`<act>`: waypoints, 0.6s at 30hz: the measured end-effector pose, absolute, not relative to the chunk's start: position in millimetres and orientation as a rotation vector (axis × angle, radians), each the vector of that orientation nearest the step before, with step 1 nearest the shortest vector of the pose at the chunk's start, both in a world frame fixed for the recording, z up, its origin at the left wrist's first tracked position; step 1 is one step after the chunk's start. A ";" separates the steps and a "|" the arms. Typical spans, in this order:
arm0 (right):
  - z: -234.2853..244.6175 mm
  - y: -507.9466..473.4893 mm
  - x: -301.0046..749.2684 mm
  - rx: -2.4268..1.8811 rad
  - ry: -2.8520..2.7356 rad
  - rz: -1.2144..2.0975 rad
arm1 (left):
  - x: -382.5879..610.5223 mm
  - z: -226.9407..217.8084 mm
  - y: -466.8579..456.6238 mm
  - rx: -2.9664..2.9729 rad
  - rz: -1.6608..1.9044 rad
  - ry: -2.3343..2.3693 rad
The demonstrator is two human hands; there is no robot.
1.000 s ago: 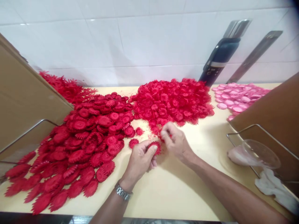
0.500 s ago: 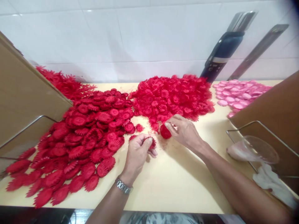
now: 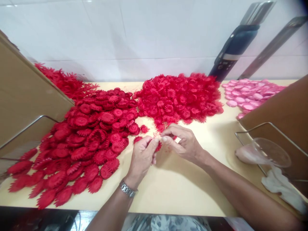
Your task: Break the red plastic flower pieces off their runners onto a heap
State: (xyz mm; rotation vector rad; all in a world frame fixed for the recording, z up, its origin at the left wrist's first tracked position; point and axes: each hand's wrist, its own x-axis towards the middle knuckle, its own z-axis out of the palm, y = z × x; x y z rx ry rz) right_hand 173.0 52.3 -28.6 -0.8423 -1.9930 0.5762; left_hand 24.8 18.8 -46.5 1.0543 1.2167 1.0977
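Red disc (image 3: 158, 147) held just before the heap (image 3: 180, 98)
Left hand (image 3: 143, 153) pinches it, seemingly steadying it for the right hand (image 3: 184, 141), whose fingertips bunch close; whether they grasp anything, I cannot tell

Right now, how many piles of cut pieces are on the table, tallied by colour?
Red: 3 (the spiky back-left pile, the large left pile, the centre-back pile)
Pink: 1 (the pink pile at back right, partly hidden)
Total: 4 piles
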 end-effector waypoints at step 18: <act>-42.5 47.2 160.5 -0.767 -2.170 0.179 | 25.6 -46.5 19.1 1.189 1.066 1.475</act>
